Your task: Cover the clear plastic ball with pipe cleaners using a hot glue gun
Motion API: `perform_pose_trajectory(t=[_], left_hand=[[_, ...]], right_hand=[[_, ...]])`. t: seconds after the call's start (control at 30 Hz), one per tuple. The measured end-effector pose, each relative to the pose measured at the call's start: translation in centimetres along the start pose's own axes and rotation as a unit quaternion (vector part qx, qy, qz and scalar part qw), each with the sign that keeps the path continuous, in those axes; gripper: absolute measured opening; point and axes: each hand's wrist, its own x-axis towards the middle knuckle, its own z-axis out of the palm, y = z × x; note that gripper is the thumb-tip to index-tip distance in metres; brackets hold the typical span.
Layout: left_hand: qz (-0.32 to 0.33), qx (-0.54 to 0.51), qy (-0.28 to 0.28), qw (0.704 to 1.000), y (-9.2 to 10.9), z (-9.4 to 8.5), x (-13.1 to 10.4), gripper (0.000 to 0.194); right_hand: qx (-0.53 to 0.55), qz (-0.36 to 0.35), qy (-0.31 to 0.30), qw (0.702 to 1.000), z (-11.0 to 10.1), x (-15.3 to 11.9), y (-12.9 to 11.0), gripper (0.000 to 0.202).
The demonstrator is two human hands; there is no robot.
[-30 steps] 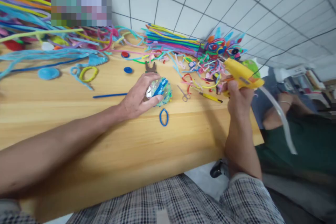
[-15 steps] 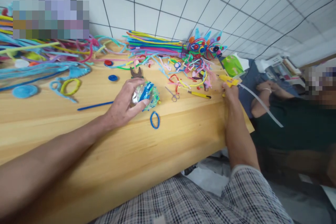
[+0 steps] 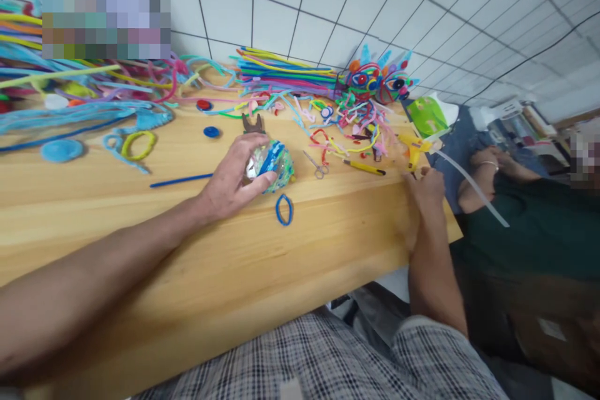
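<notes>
Holding a blue-green ball (image 3: 281, 169) mid-scene at the wooden table (image 3: 323, 250): left hand (image 3: 234, 176), fingers curved round it. Right hand (image 3: 430, 190) at far right of table, just beside yellow glue gun (image 3: 415, 149); finger spread and contact unclear. Yellow knife (image 3: 363, 167) lies between the hands.

Head-worn view, forward and down over tabletop (image 3: 300, 262)

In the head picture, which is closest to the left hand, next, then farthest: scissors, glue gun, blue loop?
1. Blue loop, below-right of the left hand.
2. Scissors, farther right.
3. Glue gun, far right, by the right hand.
</notes>
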Motion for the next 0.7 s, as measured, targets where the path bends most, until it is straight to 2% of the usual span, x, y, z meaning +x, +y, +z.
perform_pose_trajectory(t=[0.07,0.13,0.23,0.33,0.47,0.6,0.7], left_hand=[[-0.008,0.0,-0.006,1.0,0.0,0.0,0.0,0.055],[-0.016,0.0,-0.009,1.0,0.0,0.0,0.0,0.056],[-0.022,0.001,-0.006,1.0,-0.1,0.1,-0.1,0.057],[-0.011,-0.008,0.007,1.0,-0.2,0.5,-0.1,0.057],[-0.01,-0.019,0.015,1.0,-0.2,0.8,0.0,0.056],[-0.018,-0.02,0.008,1.0,0.0,0.7,0.1,0.056],[-0.013,-0.024,0.007,1.0,0.1,0.7,0.2,0.056]], right_hand=[[0.019,-0.035,0.009,0.999,-1.0,-2.5,-1.5,0.048],[0.085,-0.128,-0.003,0.988,-1.6,-5.1,-4.5,0.04],[0.169,-0.25,-0.082,0.95,-1.8,-8.4,-10.7,0.026],[0.174,-0.334,-0.16,0.912,-1.2,-10.1,-16.4,0.015],[0.107,-0.346,-0.172,0.916,0.4,-9.7,-20.5,0.014],[0.066,-0.309,-0.192,0.929,1.9,-8.2,-22.2,0.008],[0.069,-0.302,-0.225,0.924,2.1,-7.8,-22.5,0.018]])
